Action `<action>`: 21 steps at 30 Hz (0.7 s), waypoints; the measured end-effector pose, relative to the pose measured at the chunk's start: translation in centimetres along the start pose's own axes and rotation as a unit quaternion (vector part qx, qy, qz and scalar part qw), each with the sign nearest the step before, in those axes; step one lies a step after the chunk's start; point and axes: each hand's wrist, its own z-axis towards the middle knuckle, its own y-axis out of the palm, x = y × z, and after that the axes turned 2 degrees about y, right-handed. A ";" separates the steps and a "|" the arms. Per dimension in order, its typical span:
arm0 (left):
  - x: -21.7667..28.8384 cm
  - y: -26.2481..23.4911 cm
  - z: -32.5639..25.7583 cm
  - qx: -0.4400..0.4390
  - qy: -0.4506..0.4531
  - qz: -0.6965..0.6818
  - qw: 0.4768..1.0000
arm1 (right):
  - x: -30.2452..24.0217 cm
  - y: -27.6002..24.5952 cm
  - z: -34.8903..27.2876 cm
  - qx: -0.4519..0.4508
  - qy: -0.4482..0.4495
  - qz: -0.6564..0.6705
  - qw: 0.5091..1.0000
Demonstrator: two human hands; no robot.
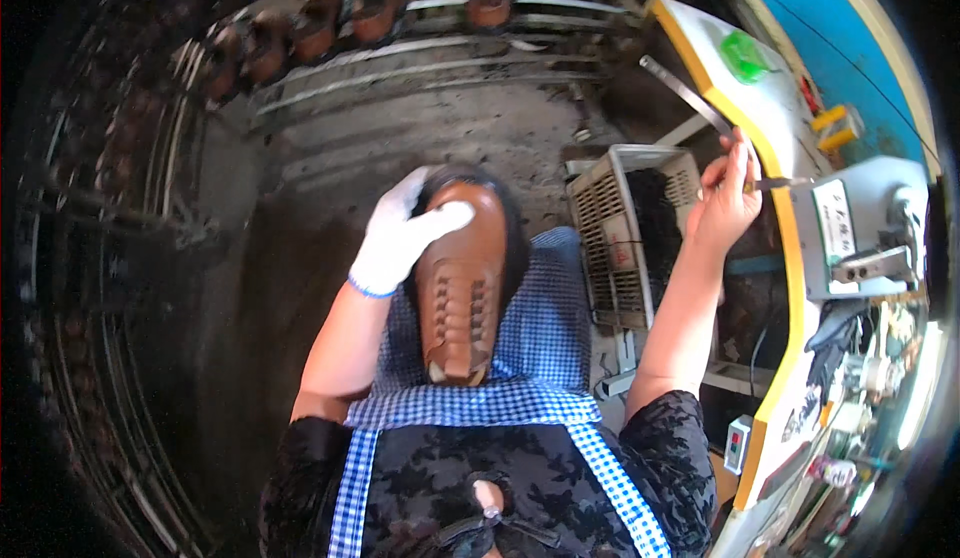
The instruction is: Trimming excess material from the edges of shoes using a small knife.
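A brown leather lace-up shoe (462,268) rests on my lap, its toe pointing away from me and its heel end toward my waist. My left hand (385,243), in a white knitted glove, grips it at the toe, thumb across the top and fingers round the left side. Out to the right, my bare right hand (728,196) is raised near the workbench edge with its fingers closed on a long, narrow, flat metal tool (688,96). The tool slants up and to the left, away from the shoe. Its lower end is hidden in my fingers.
A white plastic crate (610,228) holding dark material stands right of my knees. Beside it runs a yellow-edged workbench (775,138) with a green object (745,56), yellow spools (838,128) and a grey machine (868,223). Several brown shoes (375,8) sit on a metal rack (440,46) ahead.
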 end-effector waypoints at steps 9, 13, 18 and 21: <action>0.2 0.5 -0.9 0.060 0.004 -0.026 0.998 | 3.4 -3.9 16.3 0.163 -0.137 -0.210 0.954; 0.8 0.8 -1.6 0.083 -0.009 -0.031 0.996 | 3.7 -2.9 19.0 0.156 -0.108 -0.280 0.941; 0.3 0.3 -1.1 0.052 0.009 0.004 0.999 | 6.4 -4.2 20.9 0.138 -0.137 -0.431 0.881; 0.6 0.2 -0.6 0.030 0.019 0.008 0.999 | 4.9 -1.0 14.8 0.086 -0.179 -0.312 0.929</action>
